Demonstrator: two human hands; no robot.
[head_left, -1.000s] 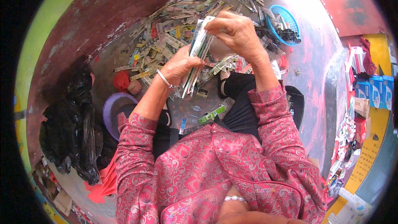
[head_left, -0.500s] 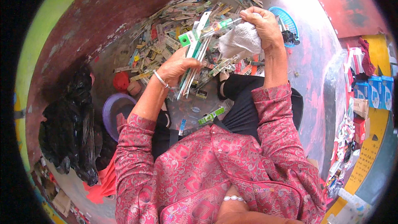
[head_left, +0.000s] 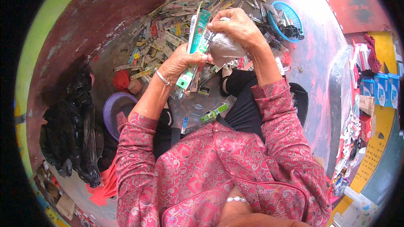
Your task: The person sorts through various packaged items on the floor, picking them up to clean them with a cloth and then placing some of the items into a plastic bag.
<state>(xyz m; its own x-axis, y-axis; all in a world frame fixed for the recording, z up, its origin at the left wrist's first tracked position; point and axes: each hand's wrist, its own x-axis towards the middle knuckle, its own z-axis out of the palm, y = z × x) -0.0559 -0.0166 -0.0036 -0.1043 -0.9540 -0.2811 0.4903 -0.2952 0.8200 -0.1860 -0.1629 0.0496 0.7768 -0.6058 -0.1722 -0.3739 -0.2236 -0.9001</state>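
Observation:
A bundle of long, narrow packets (head_left: pixel 199 29), teal, white and clear with green ends, is gripped upright in my left hand (head_left: pixel 176 64). Its fingers wrap round the lower part and the thumb presses across the front. My right hand (head_left: pixel 237 27) is closed round a crumpled white cloth (head_left: pixel 227 49). Its fingertips are at the bundle's right side, by a clear packet; whether they pinch that packet I cannot tell. Below and behind the hands spreads a loose heap of similar narrow packets (head_left: pixel 168 40). One green-and-white packet (head_left: pixel 215 112) lies near my lap.
A blue plastic basket (head_left: pixel 300 23) with dark things in it stands at the far right. On the left are a red round object (head_left: pixel 121 80), a purple basin (head_left: pixel 110 115) and a black plastic bag (head_left: pixel 67 130). Blue-and-white boxes (head_left: pixel 380 90) stand at the right edge.
My right hand has moved left with the cloth, to the bundle. The bundle in my left hand has turned more upright, with a teal packet and a green-ended packet now facing up.

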